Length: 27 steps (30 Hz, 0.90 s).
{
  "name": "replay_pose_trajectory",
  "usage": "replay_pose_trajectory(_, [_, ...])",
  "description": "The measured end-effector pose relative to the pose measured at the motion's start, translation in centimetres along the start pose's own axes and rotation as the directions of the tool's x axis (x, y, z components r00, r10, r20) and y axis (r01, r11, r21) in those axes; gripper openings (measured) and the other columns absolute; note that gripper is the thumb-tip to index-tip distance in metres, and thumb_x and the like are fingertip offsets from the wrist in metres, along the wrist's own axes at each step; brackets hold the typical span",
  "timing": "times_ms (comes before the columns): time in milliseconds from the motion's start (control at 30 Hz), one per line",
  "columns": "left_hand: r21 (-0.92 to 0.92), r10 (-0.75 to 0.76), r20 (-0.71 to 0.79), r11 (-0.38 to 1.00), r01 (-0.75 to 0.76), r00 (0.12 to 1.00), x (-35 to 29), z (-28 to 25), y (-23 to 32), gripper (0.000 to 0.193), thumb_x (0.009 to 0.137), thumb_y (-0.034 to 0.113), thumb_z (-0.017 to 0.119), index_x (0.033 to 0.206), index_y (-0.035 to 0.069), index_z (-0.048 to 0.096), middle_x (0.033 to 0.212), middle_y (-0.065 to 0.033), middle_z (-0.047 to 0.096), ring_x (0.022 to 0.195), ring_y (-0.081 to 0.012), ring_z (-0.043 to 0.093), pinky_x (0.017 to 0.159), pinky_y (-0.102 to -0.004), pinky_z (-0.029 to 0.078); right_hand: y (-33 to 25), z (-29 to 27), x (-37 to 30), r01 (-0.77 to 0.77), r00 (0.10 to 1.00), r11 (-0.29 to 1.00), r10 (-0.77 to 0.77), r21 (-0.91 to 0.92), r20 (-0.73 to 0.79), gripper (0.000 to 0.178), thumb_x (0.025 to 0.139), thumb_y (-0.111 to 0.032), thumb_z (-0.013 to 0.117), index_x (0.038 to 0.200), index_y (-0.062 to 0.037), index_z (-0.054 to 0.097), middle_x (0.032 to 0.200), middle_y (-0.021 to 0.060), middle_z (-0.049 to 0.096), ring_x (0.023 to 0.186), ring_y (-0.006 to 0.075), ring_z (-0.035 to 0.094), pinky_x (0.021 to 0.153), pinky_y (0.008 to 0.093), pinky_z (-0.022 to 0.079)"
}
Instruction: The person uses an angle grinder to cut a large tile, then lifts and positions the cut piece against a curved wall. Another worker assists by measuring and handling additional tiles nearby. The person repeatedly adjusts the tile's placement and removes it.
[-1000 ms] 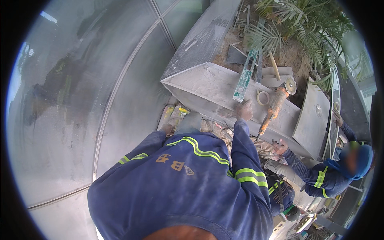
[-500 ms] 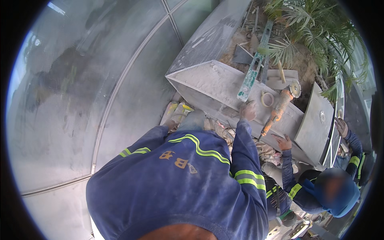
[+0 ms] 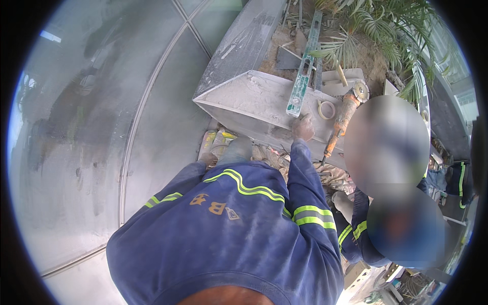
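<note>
My right hand [image 3: 304, 128] rests on the dusty ledge of a grey stone planter [image 3: 254, 91], its fingers curled in and nothing seen in them. Just beyond it lies the near end of a green spirit level [image 3: 298, 91]. To its right are a roll of pale tape [image 3: 326, 109] and an orange angle grinder [image 3: 344, 118] with a round cutting disc, lying on the ledge. My left hand [image 3: 208, 159] is low beside my bent leg [image 3: 236, 151], close to a grey and yellow shoe [image 3: 208, 137]; its fingers are mostly hidden.
A large glass or metal panel wall [image 3: 86, 127] rises on my left. Palm fronds [image 3: 376, 30] overhang the soil beyond the ledge. Crumpled sacking [image 3: 274, 157] lies below the planter. At right a co-worker's sleeve [image 3: 360, 218] shows beside blurred patches. Tools and rubble [image 3: 401, 287] lie at lower right.
The view has shifted, so the planter and tools sit further left. The co-worker's hands and the grey slab beside them are now covered by a blurred patch. My hands stay in place.
</note>
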<state>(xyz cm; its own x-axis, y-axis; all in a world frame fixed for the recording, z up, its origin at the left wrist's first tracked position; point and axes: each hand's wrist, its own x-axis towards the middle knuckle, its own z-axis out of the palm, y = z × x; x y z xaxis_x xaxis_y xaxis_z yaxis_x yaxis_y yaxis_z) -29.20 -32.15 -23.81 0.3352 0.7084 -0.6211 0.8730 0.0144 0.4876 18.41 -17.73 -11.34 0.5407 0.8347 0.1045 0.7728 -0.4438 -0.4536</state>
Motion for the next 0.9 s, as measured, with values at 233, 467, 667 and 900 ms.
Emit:
replay_pose_trajectory(233, [0.422, 0.244, -0.095, 0.888, -0.183, 0.965, 0.6, 1.7, -3.1, 0.017, 0.087, 0.024, 0.060, 0.089, 0.011, 0.071, 0.087, -0.0160, 0.071, 0.083, -0.0377, 0.071, 0.071, -0.0517, 0.056, 0.3, 1.3, 0.4, -0.013, 1.000, 1.000, 0.013, 0.016, 0.002, 0.030, 0.081, -0.025, 0.069, 0.103, -0.0089, 0.057, 0.089, 0.0198, 0.074, 0.081, 0.0412, 0.073, 0.072, 0.0543, 0.058])
replay_pose_trajectory(467, [0.158, 0.137, -0.105, 0.980, -0.120, 0.985, 1.8, -0.1, -6.1, 0.026, 0.086, 0.026, 0.062, 0.097, 0.003, 0.067, 0.092, -0.0235, 0.068, 0.088, -0.0451, 0.065, 0.075, -0.0568, 0.051, 0.8, 1.1, -0.1, -0.068, 0.998, 0.997, 0.068, 0.040, -0.004, 0.032, 0.081, -0.021, 0.068, 0.109, -0.0079, 0.059, 0.090, 0.0191, 0.073, 0.083, 0.0386, 0.074, 0.071, 0.0523, 0.058])
replay_pose_trajectory(667, [-0.166, -0.051, -0.030, 0.985, 0.045, 0.998, 2.3, 0.2, -4.0, 0.023, 0.088, 0.023, 0.064, 0.101, 0.005, 0.067, 0.091, -0.0169, 0.070, 0.087, -0.0370, 0.068, 0.076, -0.0512, 0.053, 0.8, 1.3, 0.6, -0.080, 0.996, 0.996, 0.081, 0.050, -0.022, 0.029, 0.083, -0.023, 0.066, 0.108, -0.0076, 0.062, 0.092, 0.0188, 0.074, 0.084, 0.0383, 0.074, 0.072, 0.0538, 0.058])
replay_pose_trajectory(900, [-0.716, -0.077, -0.034, 0.697, 0.030, 0.996, -1.2, -0.8, -0.9, 0.020, 0.091, 0.020, 0.066, 0.105, 0.006, 0.068, 0.091, -0.0092, 0.073, 0.086, -0.0275, 0.072, 0.077, -0.0448, 0.057, -0.6, 0.0, 0.0, -0.053, 0.998, 0.998, 0.052, 0.029, 0.047, 0.028, 0.085, -0.031, 0.068, 0.103, -0.0106, 0.061, 0.091, 0.0191, 0.074, 0.086, 0.0411, 0.072, 0.072, 0.0547, 0.055])
